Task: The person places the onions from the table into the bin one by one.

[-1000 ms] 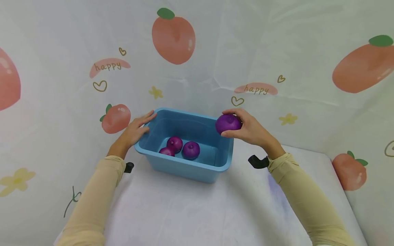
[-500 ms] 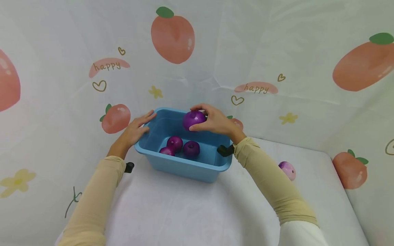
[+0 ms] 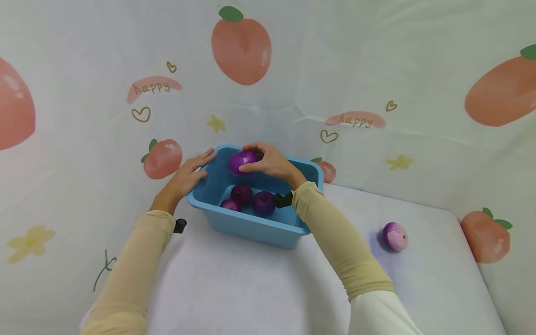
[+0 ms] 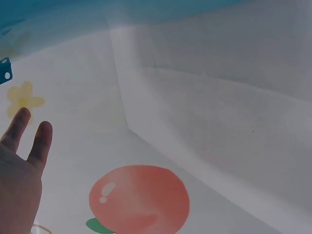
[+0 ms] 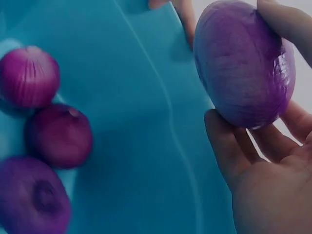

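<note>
My right hand [image 3: 268,163] holds a purple onion [image 3: 242,162] between thumb and fingers, above the left part of a blue plastic basin [image 3: 251,229]. In the right wrist view the held onion [image 5: 246,63] looks smooth and shiny. Three more onions lie on the basin floor: a small one [image 3: 231,204] partly hidden by the near rim, a dark red-purple onion [image 3: 241,193] and a purple onion [image 3: 264,203]. My left hand [image 3: 188,177] rests on the basin's left rim; its visible fingers [image 4: 41,144] look straight in the left wrist view.
A pale pink and purple onion [image 3: 395,237] lies on the white-covered table [image 3: 234,288] to the right of the basin. Behind stands a white cloth backdrop [image 3: 301,60] printed with fruit, hearts and flowers.
My right hand has carried its onion left, from the basin's right end to over its left part. The pale onion on the table came into sight. The left hand stayed on the rim.
</note>
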`<state>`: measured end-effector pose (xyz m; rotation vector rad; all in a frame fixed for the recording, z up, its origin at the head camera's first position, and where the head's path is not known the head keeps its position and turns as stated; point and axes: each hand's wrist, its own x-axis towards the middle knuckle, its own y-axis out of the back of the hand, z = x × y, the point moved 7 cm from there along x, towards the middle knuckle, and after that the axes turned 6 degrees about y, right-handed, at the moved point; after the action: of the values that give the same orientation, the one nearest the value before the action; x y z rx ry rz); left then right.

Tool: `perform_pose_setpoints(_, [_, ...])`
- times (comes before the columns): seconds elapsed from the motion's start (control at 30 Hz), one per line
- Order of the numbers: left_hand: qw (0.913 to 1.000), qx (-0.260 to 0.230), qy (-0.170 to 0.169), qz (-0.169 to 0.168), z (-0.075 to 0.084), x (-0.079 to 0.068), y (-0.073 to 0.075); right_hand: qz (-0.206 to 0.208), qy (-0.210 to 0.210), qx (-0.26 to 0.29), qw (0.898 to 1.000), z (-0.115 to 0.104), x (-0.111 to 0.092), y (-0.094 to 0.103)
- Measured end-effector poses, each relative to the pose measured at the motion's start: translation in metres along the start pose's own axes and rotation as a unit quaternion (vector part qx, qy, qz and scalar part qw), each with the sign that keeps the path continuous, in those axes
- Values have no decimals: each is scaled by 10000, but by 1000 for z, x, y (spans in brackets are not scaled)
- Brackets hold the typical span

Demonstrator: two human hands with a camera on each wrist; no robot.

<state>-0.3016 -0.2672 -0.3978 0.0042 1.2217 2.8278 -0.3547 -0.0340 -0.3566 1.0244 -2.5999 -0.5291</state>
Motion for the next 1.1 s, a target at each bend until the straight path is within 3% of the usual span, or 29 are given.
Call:
perform_pose_setpoints(0.2, [9999, -92, -74, 56, 6, 5, 0, -151, -425, 217, 9987, 18, -6, -7])
perform_pose_setpoints(0.4, [9999, -62, 23, 84, 7, 5, 2, -776, -735, -546, 9928, 34, -11, -18])
perform_pose_setpoints(0.57, [9999, -23, 133, 61, 5, 5, 1, -1670, -1148, -797, 9760, 45, -18, -33])
perform_pose_setpoints(0.8, [9997, -41, 218, 49, -1, 4, -1, -2798, -1643, -666, 9436, 56, -30, -50])
perform_pose_setpoints(0.93, [9997, -102, 232, 47, -1, 3, -2, -3033, -1760, -702, 9339, 59, -34, -53])
perform_pose_setpoints(1.1, [9996, -123, 252, 42, -2, 2, -1, -3085, -1784, -676, 9319, 59, -34, -53])
